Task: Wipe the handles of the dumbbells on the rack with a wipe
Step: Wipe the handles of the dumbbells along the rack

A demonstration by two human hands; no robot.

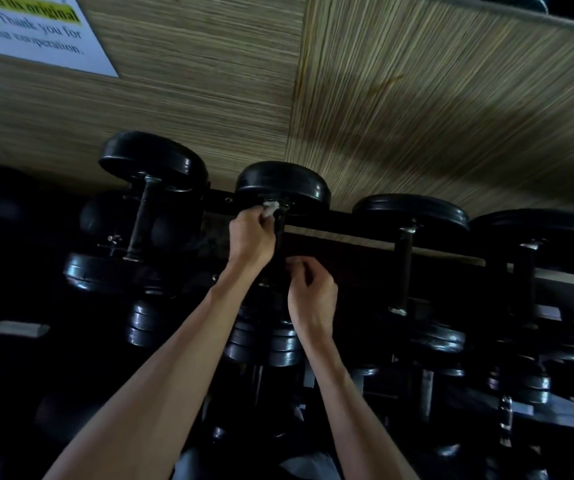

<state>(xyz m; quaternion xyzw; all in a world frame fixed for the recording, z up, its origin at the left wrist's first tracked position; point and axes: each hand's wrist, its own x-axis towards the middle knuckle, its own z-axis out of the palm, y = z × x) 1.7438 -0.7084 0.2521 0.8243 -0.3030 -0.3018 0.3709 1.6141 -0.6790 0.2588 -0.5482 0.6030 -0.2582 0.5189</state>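
Black dumbbells lie in a row on the top tier of a dark rack [348, 221]. My left hand [251, 237] pinches a small white wipe [271, 207] against the far end of the middle dumbbell's dark handle [280, 237], just under its far weight head [282, 185]. My right hand [311, 296] is curled around the near end of the same handle, its fingers closed on it. The handle's middle shows between the two hands.
Neighbouring dumbbells lie to the left [140, 220] and right [403, 268] on the same tier, with more [528, 278] further right. Lower tiers hold several more dark weights [265, 344]. A wood-grain wall [417, 116] rises behind, with a printed notice [36, 29] at upper left.
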